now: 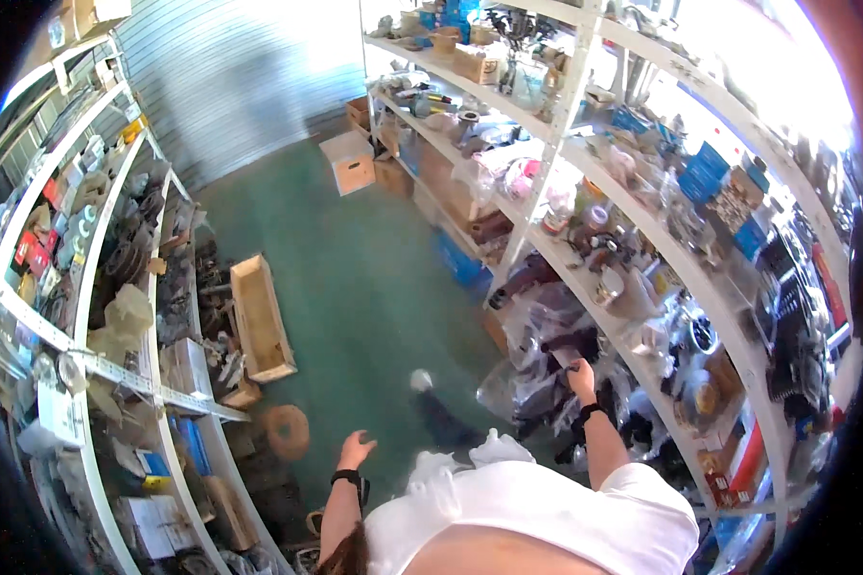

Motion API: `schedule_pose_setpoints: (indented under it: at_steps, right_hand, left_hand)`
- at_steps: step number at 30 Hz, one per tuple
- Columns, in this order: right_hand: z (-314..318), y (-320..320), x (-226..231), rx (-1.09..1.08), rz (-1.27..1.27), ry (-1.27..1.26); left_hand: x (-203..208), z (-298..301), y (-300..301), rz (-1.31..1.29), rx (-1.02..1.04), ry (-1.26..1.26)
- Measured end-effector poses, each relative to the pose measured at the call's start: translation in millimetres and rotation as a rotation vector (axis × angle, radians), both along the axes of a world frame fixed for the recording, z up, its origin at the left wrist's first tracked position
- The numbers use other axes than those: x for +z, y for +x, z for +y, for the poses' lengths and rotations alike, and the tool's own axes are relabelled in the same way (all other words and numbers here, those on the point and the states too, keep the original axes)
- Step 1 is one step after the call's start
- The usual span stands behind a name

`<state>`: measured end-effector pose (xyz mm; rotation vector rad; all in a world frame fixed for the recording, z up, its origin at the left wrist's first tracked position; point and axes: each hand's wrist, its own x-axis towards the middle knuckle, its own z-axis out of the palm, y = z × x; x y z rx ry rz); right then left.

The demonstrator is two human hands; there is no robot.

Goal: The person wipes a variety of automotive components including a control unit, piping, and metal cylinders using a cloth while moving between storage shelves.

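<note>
My left hand hangs over the green floor, below waist-high shelving. Its fingers are loosely bent, the thumb stands apart, and nothing shows between them. A dark band circles that wrist. On the other side, my right hand reaches to the lower right shelf, its fingers drawn together at a small pale piece that I cannot make out. Around it lie crumpled clear plastic bags with dark parts in them. A dark band sits on this wrist too.
Right-hand white racks carry bags, jars and blue boxes. Left-hand racks hold many parts. On the floor are a long wooden box, a round tan ring and a cardboard box. A ribbed shutter closes the far end.
</note>
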<state>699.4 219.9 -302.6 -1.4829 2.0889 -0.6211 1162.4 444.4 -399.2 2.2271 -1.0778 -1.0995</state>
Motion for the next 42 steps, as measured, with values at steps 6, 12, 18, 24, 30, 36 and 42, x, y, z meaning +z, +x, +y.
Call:
schedule_pose_setpoints:
  at_steps: [6,12,18,24,30,36,42]
  right_hand:
    - [-86,69,-45,0.162,-0.003,-0.072]
    - [-185,188,-19,0.289,-0.16,-0.021]
    - [-250,301,33,0.586,-0.188,-0.289]
    - [-267,399,52,0.766,-0.111,-0.382]
    - [-299,488,52,1.037,0.026,-0.435]
    - [-326,536,86,1.041,-0.027,-0.362]
    - [-368,531,78,0.747,0.037,-0.389]
  left_hand:
    - [-45,-10,61,0.045,-0.031,0.041]
    - [-27,-31,108,-0.021,0.262,0.066]
    - [-25,-113,163,-0.067,0.034,-0.257]
    - [26,-290,181,-0.19,-0.178,-0.124]
    - [70,-441,174,0.234,-0.164,-0.419]
    - [120,-489,196,0.44,-0.19,-0.627]
    - [79,-538,238,0.18,-0.154,-0.64]
